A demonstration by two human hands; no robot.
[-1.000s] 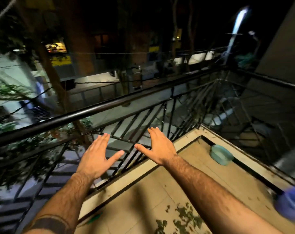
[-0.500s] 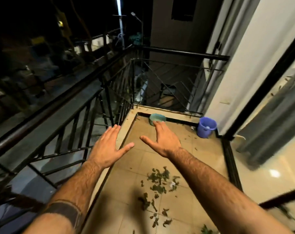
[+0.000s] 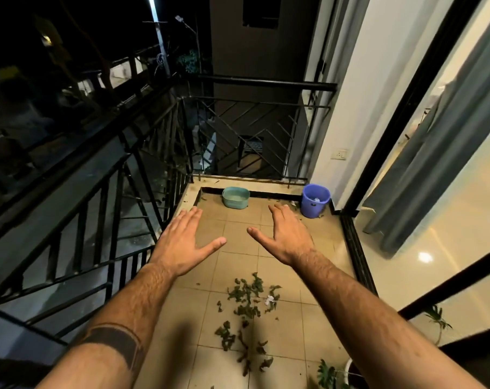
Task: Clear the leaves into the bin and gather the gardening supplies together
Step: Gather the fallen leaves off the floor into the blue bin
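Beige tiles (image 3: 238,265) covered the narrow balcony floor, seen from above under dim night light. Scattered green leaves (image 3: 245,301) were strewn over the tiles in the near half, with a small scrap of white litter (image 3: 269,300) lying among them. At the far end, a blue bin (image 3: 314,200) was set in the right corner against the white wall, with some pale rubbish visible inside it. A teal tub (image 3: 235,197) was placed to its left, near the far kerb, well apart from the leaves.

Both arms were stretched forward over the floor, palms down. The left hand (image 3: 186,242) was held flat with fingers straight and thumb spread, grasping nothing. The right hand (image 3: 287,234) was likewise spread and released, nothing held in it. Neither hand was touching the leaves or either container.

A black metal railing (image 3: 103,169) was seen along the left side and across the far end. At the bottom right edge, a potted plant (image 3: 331,373) was partly visible beside a dark door frame, and a grey curtain (image 3: 434,153) was hung behind the glass on the right.
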